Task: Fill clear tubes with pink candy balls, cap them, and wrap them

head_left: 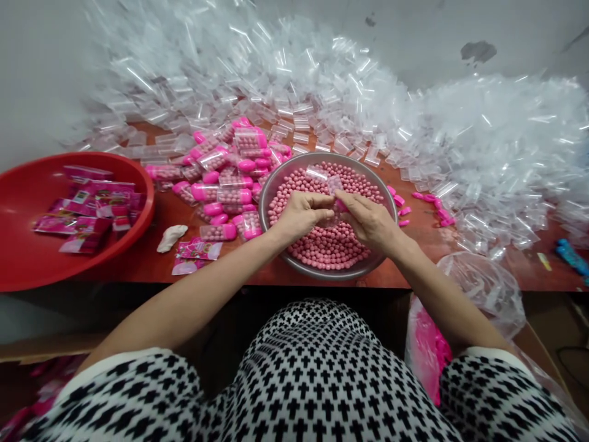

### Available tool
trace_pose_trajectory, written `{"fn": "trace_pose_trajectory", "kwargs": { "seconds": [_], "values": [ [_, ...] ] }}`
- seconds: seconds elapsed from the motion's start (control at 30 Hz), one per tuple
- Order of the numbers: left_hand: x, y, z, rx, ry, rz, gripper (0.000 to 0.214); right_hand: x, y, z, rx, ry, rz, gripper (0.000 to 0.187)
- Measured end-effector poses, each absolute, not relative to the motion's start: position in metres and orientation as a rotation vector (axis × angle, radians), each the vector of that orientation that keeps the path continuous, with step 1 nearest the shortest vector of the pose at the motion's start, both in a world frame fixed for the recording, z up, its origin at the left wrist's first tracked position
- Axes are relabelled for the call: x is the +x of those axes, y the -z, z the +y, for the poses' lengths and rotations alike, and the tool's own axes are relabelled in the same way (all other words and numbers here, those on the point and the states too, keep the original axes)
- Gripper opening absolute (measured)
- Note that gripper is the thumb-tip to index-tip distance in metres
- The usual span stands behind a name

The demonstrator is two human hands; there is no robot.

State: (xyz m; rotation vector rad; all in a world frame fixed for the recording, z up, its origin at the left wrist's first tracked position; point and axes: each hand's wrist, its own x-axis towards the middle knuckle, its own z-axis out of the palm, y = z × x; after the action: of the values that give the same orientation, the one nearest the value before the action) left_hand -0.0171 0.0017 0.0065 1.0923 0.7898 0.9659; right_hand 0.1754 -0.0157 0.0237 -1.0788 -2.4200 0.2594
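Observation:
A grey metal bowl [267, 212] full of round pink beads [329, 252] sits at the table's front edge. Both my hands meet above it, fingertips close together. Between them is a small clear plastic tube [335, 183], partly covered by fingers. My left hand [299, 215] pinches the tube from the left. On the other side my right hand [368, 222] has its fingers closed around it, with a bit of pink showing at the fingertips. Another clear tube [316, 173] lies on the beads. Left of the bowl are piled bead-filled tubes with pink caps [234, 195].
A huge heap of clear tubes [483, 135] covers the back of the table. At left stands a red basin [18, 258] with pink packets. Loose pink caps [444, 215] lie right of the bowl. A plastic bag [483, 288] of pink pieces hangs at the front right.

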Motion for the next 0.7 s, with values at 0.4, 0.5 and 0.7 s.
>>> {"fn": "trace_pose_trajectory", "kwargs": {
  "seconds": [0.4, 0.5, 0.7],
  "values": [
    [-0.018, -0.011, 0.007, 0.859, -0.936, 0.669, 0.045, 0.190, -0.021, -0.021, -1.032, -1.096, -1.489, 0.050],
    [-0.017, -0.008, 0.007, 0.924, -0.913, 0.669, 0.039, 0.189, -0.016, -0.021, -1.024, -1.297, -1.244, 0.040],
    [-0.018, -0.004, 0.007, 1.313, -0.993, 0.666, 0.031, 0.179, -0.027, -0.010, -1.039, -1.546, -1.075, 0.043]
  ]
}}
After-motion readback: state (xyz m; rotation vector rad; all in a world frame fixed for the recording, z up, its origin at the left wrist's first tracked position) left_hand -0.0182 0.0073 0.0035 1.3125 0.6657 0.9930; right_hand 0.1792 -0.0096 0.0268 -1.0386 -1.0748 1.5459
